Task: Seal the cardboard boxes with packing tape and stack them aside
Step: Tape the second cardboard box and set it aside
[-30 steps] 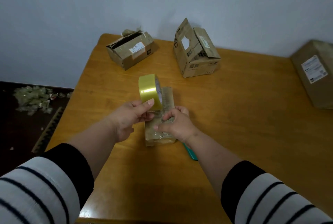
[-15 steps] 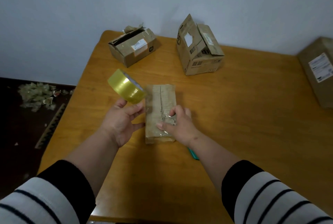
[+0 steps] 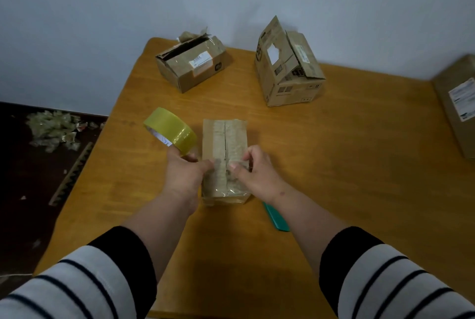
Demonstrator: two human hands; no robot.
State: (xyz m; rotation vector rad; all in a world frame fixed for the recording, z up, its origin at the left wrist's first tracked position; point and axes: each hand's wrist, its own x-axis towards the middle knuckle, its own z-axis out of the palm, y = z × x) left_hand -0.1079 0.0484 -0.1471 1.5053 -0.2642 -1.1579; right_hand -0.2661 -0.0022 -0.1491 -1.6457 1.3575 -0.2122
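Observation:
A small narrow cardboard box (image 3: pixel 224 138) lies lengthwise in the middle of the wooden table (image 3: pixel 347 177), its top seam partly covered with clear tape. My left hand (image 3: pixel 183 174) holds a yellowish roll of packing tape (image 3: pixel 171 132) just left of the box, its fingers touching the box's left side. My right hand (image 3: pixel 253 172) pinches a strip of clear tape against the box top near the seam.
Two opened cardboard boxes stand at the back: a low one (image 3: pixel 192 67) at the left, a taller one (image 3: pixel 289 72) with raised flaps at the centre. A larger labelled box (image 3: pixel 457 102) sits at the right edge. A teal cutter (image 3: pixel 276 217) lies behind my right wrist. Tape scraps (image 3: pixel 52 129) litter the floor.
My left hand swung the tape roll from above the box out to its left and lowered it beside the box. My right hand stayed on the box top.

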